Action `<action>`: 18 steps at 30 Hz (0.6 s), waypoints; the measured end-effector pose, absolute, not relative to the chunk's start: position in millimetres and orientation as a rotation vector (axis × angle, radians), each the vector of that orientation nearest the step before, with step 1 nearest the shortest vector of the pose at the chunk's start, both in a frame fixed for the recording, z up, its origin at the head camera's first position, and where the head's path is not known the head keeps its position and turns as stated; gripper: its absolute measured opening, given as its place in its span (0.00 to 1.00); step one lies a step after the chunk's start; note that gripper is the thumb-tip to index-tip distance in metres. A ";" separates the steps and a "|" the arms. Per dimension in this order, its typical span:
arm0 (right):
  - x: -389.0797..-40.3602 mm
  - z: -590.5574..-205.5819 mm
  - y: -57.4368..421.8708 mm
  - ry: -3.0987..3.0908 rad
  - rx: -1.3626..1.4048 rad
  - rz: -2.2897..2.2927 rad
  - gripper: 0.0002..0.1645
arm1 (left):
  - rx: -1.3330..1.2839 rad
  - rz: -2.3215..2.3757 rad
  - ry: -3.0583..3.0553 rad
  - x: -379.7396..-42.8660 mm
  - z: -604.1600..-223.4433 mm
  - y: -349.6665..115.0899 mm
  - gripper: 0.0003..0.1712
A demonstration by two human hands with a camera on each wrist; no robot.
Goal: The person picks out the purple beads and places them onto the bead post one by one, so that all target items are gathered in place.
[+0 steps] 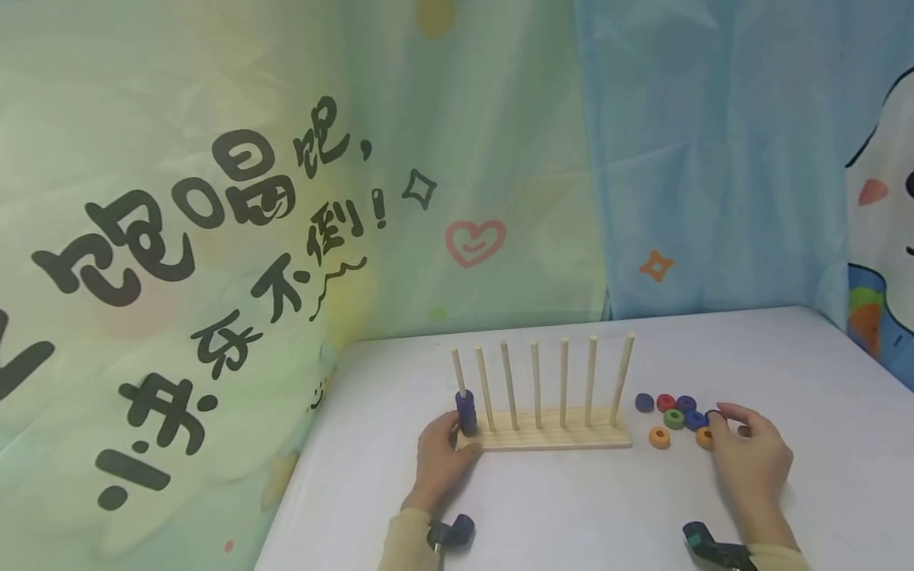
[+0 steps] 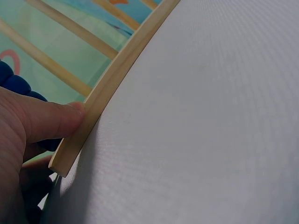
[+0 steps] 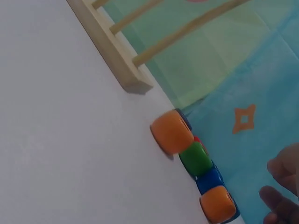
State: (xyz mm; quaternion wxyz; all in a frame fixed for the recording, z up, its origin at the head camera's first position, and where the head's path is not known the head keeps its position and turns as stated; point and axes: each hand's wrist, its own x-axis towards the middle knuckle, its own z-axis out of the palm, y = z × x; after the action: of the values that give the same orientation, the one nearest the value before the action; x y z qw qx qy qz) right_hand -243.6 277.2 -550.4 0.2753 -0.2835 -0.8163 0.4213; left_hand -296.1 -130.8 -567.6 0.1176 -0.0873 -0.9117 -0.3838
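A wooden peg stand [image 1: 550, 438] with several upright pegs sits on the white table. Its leftmost peg carries a stack of dark blue beads [image 1: 466, 412]. My left hand [image 1: 443, 456] grips the left end of the base, with the thumb [image 2: 56, 119] along its front edge and the other fingers behind, partly hidden. To the right of the stand lie loose ring beads: orange [image 1: 659, 438], green [image 1: 673, 419], red [image 1: 666, 403] and several blue [image 1: 644, 403]. My right hand [image 1: 753, 452] reaches over this group, fingertips beside a dark blue bead; in the right wrist view a gap shows between them.
A printed cloth backdrop [image 1: 471, 159] hangs behind the table. A brownish bead [image 1: 745, 431] lies partly behind the right hand. White table surface [image 1: 571, 507] stretches in front of the stand. Both wrists wear small dark cameras [image 1: 453, 533].
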 end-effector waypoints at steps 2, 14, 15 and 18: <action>-244.5 -552.3 282.1 -2.189 -0.809 1.144 0.21 | -0.244 -1.129 -2.668 -295.7 -567.3 -131.3 0.30; -240.0 -555.9 302.4 -2.303 -0.849 1.044 0.25 | -0.234 -1.144 -2.682 -295.7 -566.8 -130.6 0.31; -239.8 -555.5 302.6 -2.327 -0.856 1.050 0.26 | -0.236 -1.145 -2.680 -295.7 -566.9 -130.4 0.30; -240.4 -555.8 302.1 -2.405 -0.869 1.064 0.30 | -0.246 -1.138 -2.673 -295.8 -567.6 -130.2 0.30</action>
State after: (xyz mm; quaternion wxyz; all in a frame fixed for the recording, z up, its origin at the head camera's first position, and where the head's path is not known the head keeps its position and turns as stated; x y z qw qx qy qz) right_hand -240.4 302.1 -555.8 0.1849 -0.3082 -0.8533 0.3776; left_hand -295.8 -130.2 -567.6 0.1129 -0.0838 -0.9109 -0.3879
